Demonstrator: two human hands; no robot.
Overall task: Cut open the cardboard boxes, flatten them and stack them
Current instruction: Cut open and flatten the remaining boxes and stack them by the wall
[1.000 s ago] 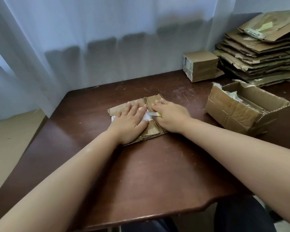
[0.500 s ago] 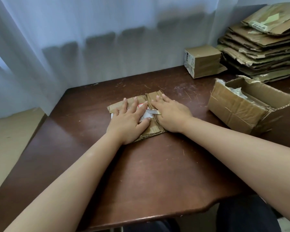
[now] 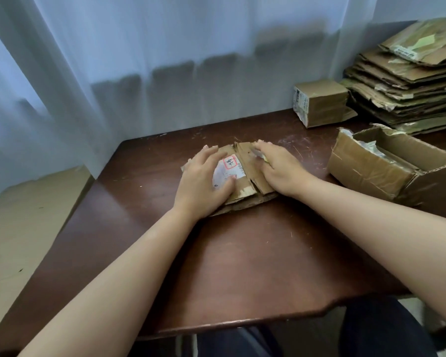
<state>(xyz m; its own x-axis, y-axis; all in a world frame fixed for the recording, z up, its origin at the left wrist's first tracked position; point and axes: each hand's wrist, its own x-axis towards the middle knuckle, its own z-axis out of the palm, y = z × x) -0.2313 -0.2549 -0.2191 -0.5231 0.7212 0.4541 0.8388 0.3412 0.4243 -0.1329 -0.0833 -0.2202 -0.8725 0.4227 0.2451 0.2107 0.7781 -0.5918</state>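
While both palms press down on it, the flattened cardboard box [image 3: 245, 176] lies on the dark wooden table [image 3: 242, 266], toward the far middle of the top and under the two hands. The left hand [image 3: 204, 184] lies flat over the box's left half, fingers spread and reaching toward the far edge, thumb resting on a white shipping label [image 3: 225, 170] with a red-bordered mark — the label shows in the gap between thumb and forefinger. The right hand [image 3: 278, 167] lies flat over the right edge of the box, fingers pointing toward the far left; something small and pale is under its fingers, too blurred to name. The hands are apart, with a strip of folded brown flaps showing between them, and neither is closed around anything: each is simply open and pressing. To the right on the table, well apart from the hands, stands an open cardboard box [image 3: 386, 166] with its flaps up and crumpled plastic inside. Behind it, at the far right, a stack of flattened cardboard [image 3: 407, 86] is piled high, and just beside its left edge sits a small closed box [image 3: 322, 103] — near a pale sheer curtain [image 3: 165, 60].
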